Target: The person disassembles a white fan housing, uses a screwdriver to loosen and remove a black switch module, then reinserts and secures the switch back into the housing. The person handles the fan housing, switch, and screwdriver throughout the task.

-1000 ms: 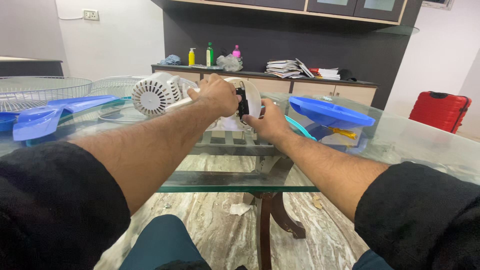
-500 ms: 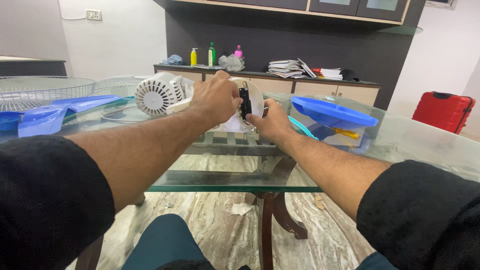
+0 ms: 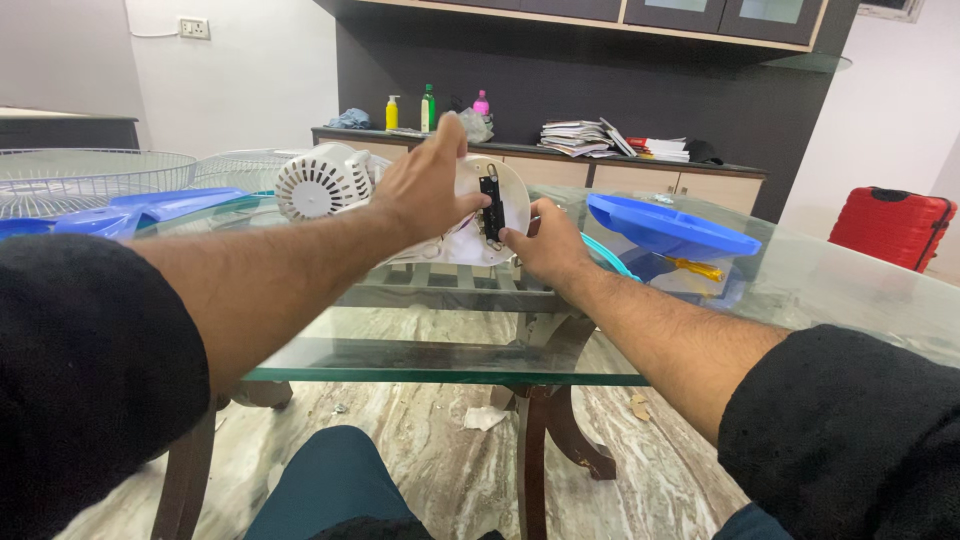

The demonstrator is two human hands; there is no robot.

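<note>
Both hands worked a white round cover (image 3: 505,210) on the glass table (image 3: 450,355).
Left hand (image 3: 428,190) gripped its top edge, fingers curled; right hand (image 3: 545,245) pinched the black strip (image 3: 491,208); white motor housing (image 3: 318,180) lay at 9 o'clock.

Beyond the left grip (image 3: 430,190), on the far counter (image 3: 560,160) against the dark wall, three small bottles stand in a row, well apart from both grips: a yellow bottle (image 3: 392,113) at the left, a green bottle (image 3: 428,108) with a pale label band beside it, and a pink bottle (image 3: 481,104) to their right. Further right, beyond the right grip (image 3: 545,245), lies a stack of papers and booklets (image 3: 585,137), white with red edges. No screens or signs show.
</note>
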